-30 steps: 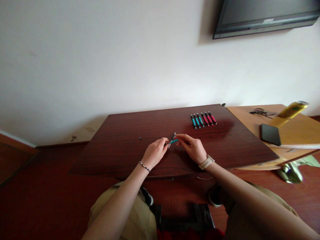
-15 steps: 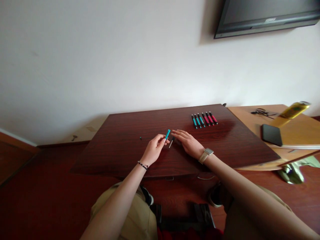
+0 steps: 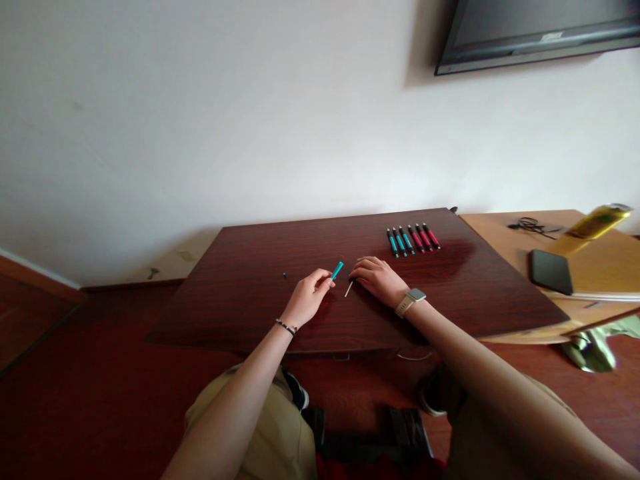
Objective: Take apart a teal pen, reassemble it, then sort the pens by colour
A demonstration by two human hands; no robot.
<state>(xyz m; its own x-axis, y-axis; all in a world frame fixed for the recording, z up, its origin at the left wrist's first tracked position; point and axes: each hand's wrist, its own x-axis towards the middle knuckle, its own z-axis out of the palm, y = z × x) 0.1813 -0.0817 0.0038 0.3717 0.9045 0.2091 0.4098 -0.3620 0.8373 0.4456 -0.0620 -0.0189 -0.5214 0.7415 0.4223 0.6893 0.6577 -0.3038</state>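
A teal pen barrel (image 3: 337, 271) is pinched between the thumb and fingers of my left hand (image 3: 307, 297), its free end tilted up to the right. My right hand (image 3: 381, 280) is closed over the dark end of a pen refill (image 3: 349, 289). The refill's thin pale shaft sticks out below the fingertips, pointing toward me. A tiny dark pen piece (image 3: 285, 275) lies on the dark wooden table (image 3: 240, 293), left of my left hand.
Several teal pens (image 3: 401, 241) and pink pens (image 3: 424, 237) lie in a row at the back right. A lighter wooden desk (image 3: 605, 267) adjoins, bearing a black phone-like slab (image 3: 550, 271), a cable (image 3: 533, 227) and a yellow can (image 3: 600, 221). A television (image 3: 540, 33) hangs above.
My right fingers, stretched out before, have curled down over the refill's dark end. The refill sits slightly farther from the teal barrel. My left hand keeps its hold.
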